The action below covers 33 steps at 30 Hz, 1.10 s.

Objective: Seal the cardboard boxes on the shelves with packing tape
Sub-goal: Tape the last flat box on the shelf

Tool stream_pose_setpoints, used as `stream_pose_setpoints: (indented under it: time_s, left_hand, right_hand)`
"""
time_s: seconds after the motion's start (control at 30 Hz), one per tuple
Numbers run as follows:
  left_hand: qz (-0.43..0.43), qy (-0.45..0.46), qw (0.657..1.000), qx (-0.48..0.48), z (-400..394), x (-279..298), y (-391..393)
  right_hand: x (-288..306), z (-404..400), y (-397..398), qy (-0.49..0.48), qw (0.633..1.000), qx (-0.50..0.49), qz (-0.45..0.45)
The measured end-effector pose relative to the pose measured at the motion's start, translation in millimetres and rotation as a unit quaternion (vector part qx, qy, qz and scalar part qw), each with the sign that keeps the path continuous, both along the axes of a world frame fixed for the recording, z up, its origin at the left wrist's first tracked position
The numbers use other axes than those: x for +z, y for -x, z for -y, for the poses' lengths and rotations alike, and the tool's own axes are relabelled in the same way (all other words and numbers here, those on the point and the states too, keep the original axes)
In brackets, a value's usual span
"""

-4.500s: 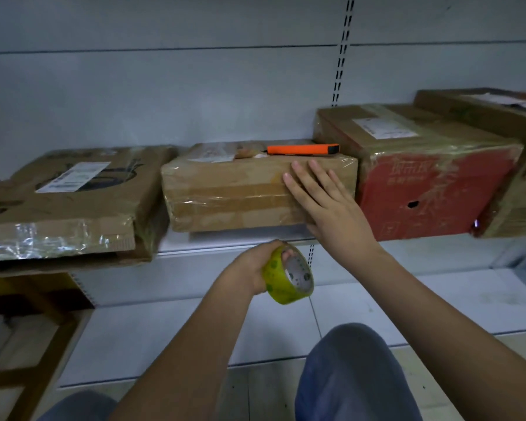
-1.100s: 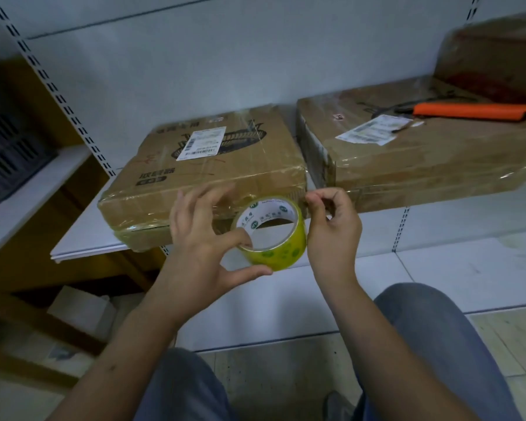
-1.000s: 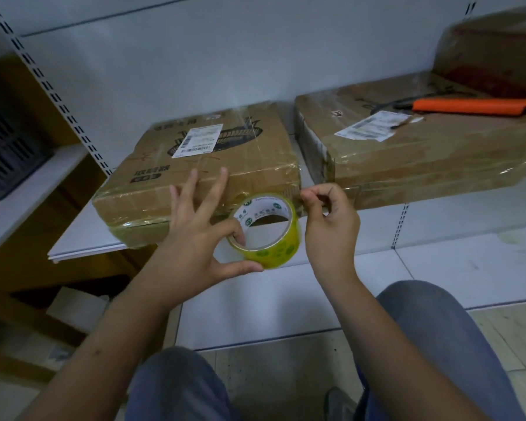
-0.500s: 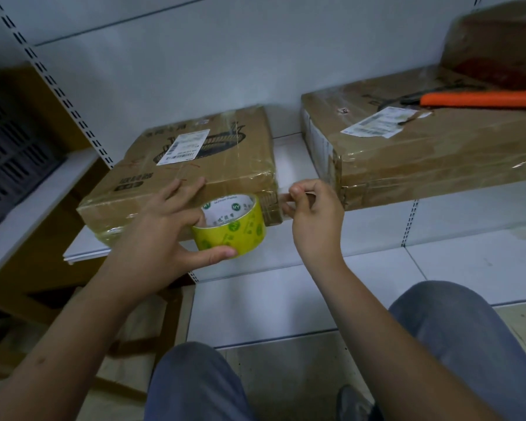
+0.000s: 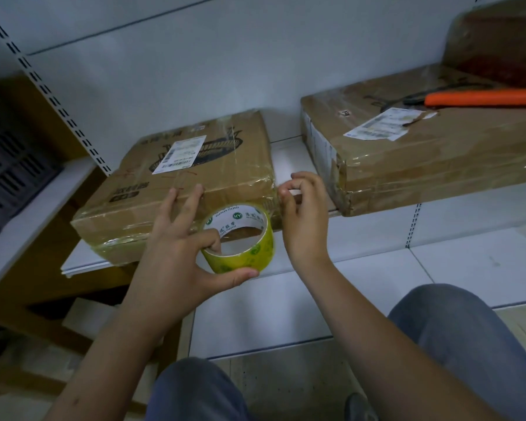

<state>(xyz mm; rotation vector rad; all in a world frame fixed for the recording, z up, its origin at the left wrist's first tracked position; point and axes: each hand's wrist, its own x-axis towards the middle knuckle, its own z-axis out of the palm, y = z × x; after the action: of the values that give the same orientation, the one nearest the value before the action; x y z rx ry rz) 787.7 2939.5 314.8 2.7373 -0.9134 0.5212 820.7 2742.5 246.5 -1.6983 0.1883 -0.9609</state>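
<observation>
Two boxes on the shelf (image 5: pixel 289 147): left box (image 5: pixel 195 180) at 11 o'clock from the hands, right box (image 5: pixel 422 159) at 2 o'clock, well apart from each other, both glossy with clear film. Tape roll (image 5: pixel 240 238) at centre frame, just below the left box's near right corner. Left hand (image 5: pixel 182 247) gripping the roll, index finger hooked through the core, thumb under the rim, other fingers spread over the box's front edge. Right hand (image 5: pixel 301 211) at 3 o'clock of the roll, thumb and forefinger pinched together as on the free tape end; strip itself too clear to make out. Orange cutter (image 5: pixel 483 97) at 1 o'clock, lying on the right box.

Likely step: drawing out a length to lay across the left box's corner.

Risks: tape end slipping from the pinch and snapping back onto the roll; strip folding onto itself or sticking to fingers; wrinkling over the shiny film, so poor adhesion; box sliding on the shelf under a one-handed pull; cutter out of easy reach for the cut.
</observation>
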Motion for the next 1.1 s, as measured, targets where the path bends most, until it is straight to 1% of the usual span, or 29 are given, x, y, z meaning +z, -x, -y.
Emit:
stream_pose_setpoints:
  time_s: [0.07, 0.13, 0.23, 0.27, 0.33, 0.4, 0.43, 0.53, 0.6, 0.67, 0.7, 0.77, 0.8, 0.87, 0.97, 1.1]
  left_hand:
    - [0.0, -0.006, 1.0, 0.0, 1, 1, 1]
    - [-0.008, -0.001, 1.0, -0.005, 2, 3, 1]
    - [-0.01, 0.0, 1.0, 0.006, 3, 6, 1]
    - [-0.01, 0.0, 1.0, 0.011, 4, 6, 1]
    - [-0.006, 0.003, 1.0, 0.015, 4, 7, 0]
    - [0.003, -0.005, 1.0, 0.023, 6, 6, 1]
    - [0.005, -0.015, 0.999, 0.031, 8, 5, 2]
    - [0.014, -0.028, 0.998, 0.053, 18, 0, 4]
    - [0.015, -0.039, 0.997, 0.065, 26, -1, 3]
    - [-0.005, -0.063, 0.995, 0.079, 35, 5, 5]
    - [-0.031, -0.086, 0.992, 0.088, 37, 9, 7]
    - [-0.081, -0.131, 0.983, 0.097, 35, 18, 9]
    - [-0.091, -0.141, 0.982, 0.089, 31, 21, 9]
    - [-0.096, -0.144, 0.983, 0.066, 22, 27, 7]
    - [-0.108, -0.135, 0.983, 0.064, 18, 34, 5]
    - [-0.124, -0.143, 0.98, 0.053, 6, 43, 2]
  right_hand:
    - [-5, -7, -3, 0.029, 0.999, -0.009, -0.033]
    - [-6, -8, -5, 0.02, 0.998, -0.018, -0.06]
    - [-1, -3, -4, 0.021, 0.998, -0.021, -0.063]
    - [-2, -3, -1, 0.033, 0.998, -0.008, -0.046]
    - [-10, -7, 4, 0.069, 0.996, 0.05, -0.011]
    - [-25, -9, 2, 0.097, 0.988, 0.118, -0.018]
    - [-31, -7, 0, 0.106, 0.985, 0.132, -0.031]
    - [-31, 2, -3, 0.138, 0.982, 0.11, -0.063]
    - [-28, 10, -3, 0.187, 0.978, 0.06, -0.07]
    - [-28, 17, -3, 0.233, 0.969, 0.017, -0.075]
    - [-28, 21, -5, 0.244, 0.966, 0.017, -0.079]
    - [-29, 26, -7, 0.246, 0.965, 0.032, -0.084]
    - [-29, 27, -6, 0.242, 0.966, 0.038, -0.084]
    - [-28, 28, -4, 0.246, 0.965, 0.038, -0.087]
    - [-26, 23, -2, 0.268, 0.957, 0.011, -0.108]
    - [-24, 17, 2, 0.257, 0.957, -0.012, -0.134]
